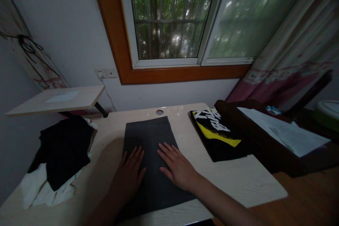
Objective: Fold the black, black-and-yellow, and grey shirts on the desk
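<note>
A smooth dark grey rectangle that looks like folded cloth (155, 183) lies flat on the pale wooden table in front of me. On its left half rests my left hand (132, 171), palm down with the fingers stretched out. My right hand (176, 166) lies flat near its right edge, fingers spread and pointing towards the left hand. Neither hand grips anything. To the right is a folded black garment (225, 150) with white lettering and a yellow patch.
Crumpled black clothing (67, 152) and white clothing (57, 196) lie at the left of the table (238, 180). A small raised shelf (79, 99) stands behind them. At the right, a white sheet (288, 134) rests on a dark brown surface. A window (172, 21) is ahead.
</note>
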{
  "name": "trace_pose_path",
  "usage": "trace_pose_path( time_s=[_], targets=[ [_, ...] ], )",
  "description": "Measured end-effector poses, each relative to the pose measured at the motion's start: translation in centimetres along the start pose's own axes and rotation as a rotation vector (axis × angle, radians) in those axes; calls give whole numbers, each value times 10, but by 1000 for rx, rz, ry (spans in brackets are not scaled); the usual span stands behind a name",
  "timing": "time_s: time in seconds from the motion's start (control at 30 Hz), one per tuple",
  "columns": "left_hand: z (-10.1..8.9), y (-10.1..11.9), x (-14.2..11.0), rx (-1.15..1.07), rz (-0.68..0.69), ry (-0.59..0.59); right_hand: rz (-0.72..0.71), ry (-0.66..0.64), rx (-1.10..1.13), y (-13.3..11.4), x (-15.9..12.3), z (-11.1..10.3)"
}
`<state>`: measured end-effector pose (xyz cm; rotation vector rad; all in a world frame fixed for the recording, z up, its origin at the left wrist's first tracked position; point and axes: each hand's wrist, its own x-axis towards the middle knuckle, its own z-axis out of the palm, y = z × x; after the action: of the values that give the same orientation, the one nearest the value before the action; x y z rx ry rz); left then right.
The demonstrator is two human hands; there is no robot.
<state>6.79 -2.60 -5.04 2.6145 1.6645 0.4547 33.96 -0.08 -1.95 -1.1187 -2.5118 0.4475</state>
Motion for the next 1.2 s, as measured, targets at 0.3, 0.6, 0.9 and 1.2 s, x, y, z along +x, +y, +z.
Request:
trace_pose_path(
  time_s=[0.3, 0.6, 0.9, 1.2],
  targets=[
    [-11, -29, -17, -25, -156, -84, 106, 38, -46, 38, -28, -15],
    [-10, -94, -29, 46, -189, -69, 172, 114, -70, 67, -38, -20],
    [-5, -121, -8, -111, -182, 105, 96, 198, -102, 74, -36, -20],
    [-5, -114, 48, -301, -211, 222, 151, 381, 193, 81, 6, -25]
  ],
)
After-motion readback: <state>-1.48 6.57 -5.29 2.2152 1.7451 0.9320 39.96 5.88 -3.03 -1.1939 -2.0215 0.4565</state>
